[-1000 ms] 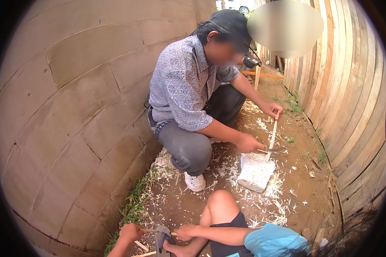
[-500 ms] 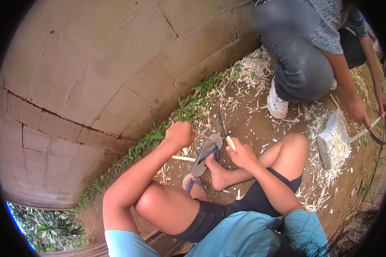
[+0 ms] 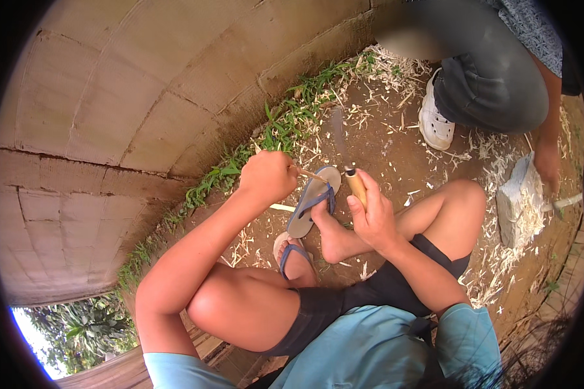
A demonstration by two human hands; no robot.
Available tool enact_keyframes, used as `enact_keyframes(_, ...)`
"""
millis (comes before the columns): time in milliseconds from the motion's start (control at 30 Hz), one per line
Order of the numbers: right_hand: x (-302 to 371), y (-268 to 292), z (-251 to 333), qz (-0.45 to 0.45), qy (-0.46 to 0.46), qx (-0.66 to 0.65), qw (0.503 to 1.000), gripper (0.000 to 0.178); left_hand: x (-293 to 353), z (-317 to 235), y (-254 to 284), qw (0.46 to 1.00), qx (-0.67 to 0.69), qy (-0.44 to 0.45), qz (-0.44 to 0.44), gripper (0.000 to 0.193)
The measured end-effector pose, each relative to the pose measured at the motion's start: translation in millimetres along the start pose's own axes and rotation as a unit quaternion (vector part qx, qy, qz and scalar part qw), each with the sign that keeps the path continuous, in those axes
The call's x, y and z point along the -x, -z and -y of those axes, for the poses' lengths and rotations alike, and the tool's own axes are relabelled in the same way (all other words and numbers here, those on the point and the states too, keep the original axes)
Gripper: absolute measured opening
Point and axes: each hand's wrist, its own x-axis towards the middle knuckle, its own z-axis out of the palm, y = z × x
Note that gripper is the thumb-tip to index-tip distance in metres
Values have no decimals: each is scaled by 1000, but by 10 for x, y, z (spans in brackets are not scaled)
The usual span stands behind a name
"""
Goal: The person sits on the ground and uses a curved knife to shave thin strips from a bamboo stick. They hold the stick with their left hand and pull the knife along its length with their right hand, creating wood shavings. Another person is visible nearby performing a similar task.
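Note:
My left hand (image 3: pixel 267 175) is closed in a fist round a thin wooden stick (image 3: pixel 315 176), whose free end points right over my sandal (image 3: pixel 316 194). To its right, my right hand (image 3: pixel 374 209) grips the pale wooden handle of a knife (image 3: pixel 357 188). The knife's blade rises away from me and is smeared by motion. Between stick and knife there is a small gap. A pale strip of wood (image 3: pixel 283 207) lies on the ground beside the sandal, partly hidden by it.
A block wall (image 3: pixel 143 97) runs along the left, with grass (image 3: pixel 285 129) at its foot. At the right, another person in dark trousers (image 3: pixel 493 71) crouches beside a shavings-covered stone block (image 3: pixel 516 204). Pale wood shavings (image 3: pixel 396 81) litter the dirt.
The knife has swung more upright, and my right hand has turned with it. My left hand still holds the stick. The co-worker's arm has shifted by the stone block.

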Motion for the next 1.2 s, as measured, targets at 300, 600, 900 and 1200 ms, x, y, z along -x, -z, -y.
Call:
enact_keyframes(300, -68, 159, -191, 277, -189, 260, 906, 25, -27, -97, 3, 1000, -10, 0, 8, 21)
enact_keyframes(600, -89, 129, -189, 295, -214, 250, 897, 35, -10, 6, -67, 998, -18, -64, 1, 18)
enact_keyframes(900, -68, 184, -335, 291, -192, 255, 902, 33, 22, -63, -12, 985, -57, -163, 12, 24)
enact_keyframes(1200, -149, 234, -299, 152, -195, 165, 955, 37, -57, -59, -20, 989, -50, -137, 12, 15)
